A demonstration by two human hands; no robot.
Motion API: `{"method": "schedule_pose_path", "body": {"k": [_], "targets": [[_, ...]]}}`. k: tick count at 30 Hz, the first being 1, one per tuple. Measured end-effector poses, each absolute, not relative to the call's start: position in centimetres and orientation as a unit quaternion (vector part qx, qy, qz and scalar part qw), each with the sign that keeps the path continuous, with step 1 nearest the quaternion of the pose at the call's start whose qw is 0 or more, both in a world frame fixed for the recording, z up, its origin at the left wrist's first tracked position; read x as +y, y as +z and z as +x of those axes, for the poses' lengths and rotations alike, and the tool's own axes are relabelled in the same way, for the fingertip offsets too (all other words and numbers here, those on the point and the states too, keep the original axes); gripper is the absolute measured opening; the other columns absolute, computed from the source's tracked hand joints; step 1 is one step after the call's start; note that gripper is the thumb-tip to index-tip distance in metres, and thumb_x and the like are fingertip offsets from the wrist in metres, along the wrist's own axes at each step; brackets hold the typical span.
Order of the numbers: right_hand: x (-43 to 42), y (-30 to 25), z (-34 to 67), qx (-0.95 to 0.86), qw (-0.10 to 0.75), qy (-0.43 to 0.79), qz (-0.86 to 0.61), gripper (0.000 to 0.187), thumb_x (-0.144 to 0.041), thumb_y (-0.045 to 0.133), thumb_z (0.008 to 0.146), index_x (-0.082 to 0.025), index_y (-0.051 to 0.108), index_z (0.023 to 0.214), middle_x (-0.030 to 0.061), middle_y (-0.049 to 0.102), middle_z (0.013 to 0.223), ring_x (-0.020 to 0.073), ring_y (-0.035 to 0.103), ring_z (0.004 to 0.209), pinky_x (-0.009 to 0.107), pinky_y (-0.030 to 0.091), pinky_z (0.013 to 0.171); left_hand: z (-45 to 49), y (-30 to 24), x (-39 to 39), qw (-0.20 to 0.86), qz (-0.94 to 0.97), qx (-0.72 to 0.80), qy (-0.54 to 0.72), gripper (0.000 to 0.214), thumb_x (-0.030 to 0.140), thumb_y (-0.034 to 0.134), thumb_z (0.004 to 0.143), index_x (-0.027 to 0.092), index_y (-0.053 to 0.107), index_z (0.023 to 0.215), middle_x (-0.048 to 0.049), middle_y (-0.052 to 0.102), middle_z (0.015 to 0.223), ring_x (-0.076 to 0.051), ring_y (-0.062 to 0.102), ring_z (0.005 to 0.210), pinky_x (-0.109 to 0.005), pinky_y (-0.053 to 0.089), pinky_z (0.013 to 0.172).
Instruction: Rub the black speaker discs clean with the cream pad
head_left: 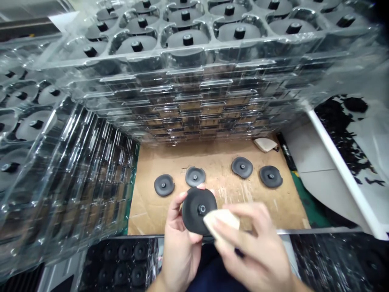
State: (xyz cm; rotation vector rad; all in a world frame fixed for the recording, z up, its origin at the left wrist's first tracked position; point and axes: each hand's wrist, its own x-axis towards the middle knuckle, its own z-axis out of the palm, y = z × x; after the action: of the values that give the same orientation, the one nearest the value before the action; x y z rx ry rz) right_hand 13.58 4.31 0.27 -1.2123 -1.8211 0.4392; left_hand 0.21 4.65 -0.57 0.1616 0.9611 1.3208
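the left hand (184,249), half-open, curls round the rim of a matte, dark, rounded disc (193,217) above the cardboard surface (282,207), which seems to leave its knobbed face free. over its edge the blurred right hand (258,243) pinches a cream, soft-looking pad (227,215); firm contact is hard to tell. clear, glossy trays (188,61) cradle similar discs (199,37).
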Motion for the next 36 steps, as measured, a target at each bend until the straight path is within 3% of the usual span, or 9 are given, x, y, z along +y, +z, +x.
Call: {"method": "schedule_pose_path", "body": {"k": [6,9,14,17,23,29,33,36], "targets": [[4.4,0.2,13.1,-0.736,0.421,0.195,-0.493,0.022,-0.013,0.058,0.082,-0.017,0.071,0.099,0.0085,0.059,0.092,0.0173,0.055,0.085,0.029,0.05,0.072,-0.2,-0.7,4.3,0.66,0.067,0.436,0.608,0.056,0.001,0.08,0.048,0.034,0.068,0.091,0.001,0.074,0.101,-0.019,0.068,0.095,-0.021,0.054,0.075],[4.4,0.2,12.9,-0.731,0.454,0.206,-0.466,0.021,-0.014,0.056,0.082,-0.017,0.071,0.097,0.0089,0.06,0.094,0.018,0.054,0.087,0.03,0.05,0.072,-0.3,-0.7,4.3,0.673,0.057,0.425,0.602,0.055,0.003,0.08,0.049,0.035,0.067,0.092,0.0009,0.073,0.103,-0.021,0.068,0.094,-0.024,0.055,0.074],[4.5,0.8,12.8,-0.738,0.415,0.209,-0.488,0.024,-0.012,0.059,0.08,-0.018,0.071,0.1,0.0083,0.062,0.092,0.0176,0.057,0.085,0.03,0.052,0.072,-0.2,-0.6,4.3,0.66,0.064,0.427,0.615,0.054,0.004,0.081,0.049,0.033,0.067,0.092,-0.0005,0.075,0.099,-0.016,0.07,0.088,-0.019,0.054,0.072],[4.7,0.5,12.9,-0.746,0.427,0.225,-0.459,0.023,-0.014,0.059,0.079,-0.019,0.071,0.098,0.0077,0.063,0.093,0.0176,0.058,0.085,0.029,0.053,0.071,-0.2,-0.7,4.1,0.673,0.061,0.424,0.603,0.049,0.009,0.08,0.057,0.035,0.066,0.096,-0.0001,0.074,0.1,-0.015,0.069,0.088,-0.02,0.055,0.073],[5.0,-4.6,14.9,-0.637,0.397,0.299,-0.589,0.022,-0.026,0.051,0.09,-0.023,0.069,0.101,0.0066,0.065,0.099,0.0175,0.063,0.089,0.03,0.054,0.075,-0.7,-1.2,4.0,0.668,0.038,0.458,0.586,0.048,0.028,0.077,0.066,0.028,0.062,0.112,-0.0067,0.068,0.116,-0.019,0.063,0.106,-0.027,0.053,0.086],[2.4,-9.3,16.4,-0.646,0.347,0.322,-0.599,0.024,-0.033,0.052,0.089,-0.019,0.071,0.084,0.004,0.07,0.073,0.0179,0.067,0.067,0.028,0.052,0.063,-0.9,-1.1,3.8,0.681,0.007,0.47,0.562,0.057,0.028,0.078,0.065,0.028,0.058,0.119,-0.0064,0.067,0.115,-0.022,0.062,0.107,-0.031,0.052,0.09],[3.5,-6.7,16.6,-0.633,0.349,0.338,-0.603,0.022,-0.032,0.052,0.09,-0.02,0.068,0.081,0.0034,0.072,0.079,0.0175,0.068,0.072,0.026,0.053,0.062,-0.8,-1.2,3.8,0.7,0.019,0.461,0.544,0.048,0.028,0.076,0.067,0.024,0.063,0.114,-0.007,0.066,0.115,-0.023,0.061,0.107,-0.033,0.052,0.092],[4.8,-2.1,15.8,-0.629,0.374,0.339,-0.591,0.016,-0.03,0.053,0.09,-0.022,0.065,0.097,0.003,0.071,0.094,0.0153,0.067,0.08,0.023,0.053,0.065,-0.5,-1.3,3.8,0.714,0.036,0.44,0.543,0.04,0.024,0.076,0.068,0.022,0.067,0.107,-0.0064,0.068,0.11,-0.021,0.063,0.104,-0.03,0.052,0.09]]}}
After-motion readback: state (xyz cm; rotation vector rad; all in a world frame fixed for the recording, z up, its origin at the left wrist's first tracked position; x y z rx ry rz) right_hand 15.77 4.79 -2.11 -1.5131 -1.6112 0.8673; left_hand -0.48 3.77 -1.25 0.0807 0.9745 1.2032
